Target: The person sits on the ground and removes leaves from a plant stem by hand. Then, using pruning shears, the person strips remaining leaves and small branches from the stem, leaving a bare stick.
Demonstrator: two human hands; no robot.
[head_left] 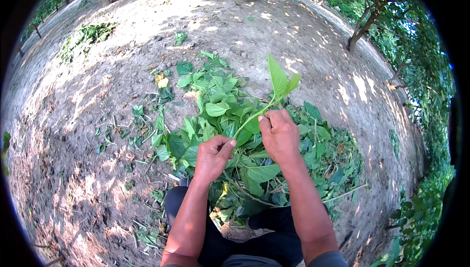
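As 2 hands (pixel 214 158) pinch it, a leafy green stem (pixel 249 120) slants between them.

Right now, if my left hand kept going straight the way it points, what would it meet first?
Beyond the green stem it pinches, your left hand would probably meet the leaf pile first, though its height above the pile is unclear.

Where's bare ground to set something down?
Mostly bare: soil between the leaf pile and the tree trunk at upper right; also toward the leaf heap at upper left. Crowded: around left hand, right hand and stem, where leaves overlap.
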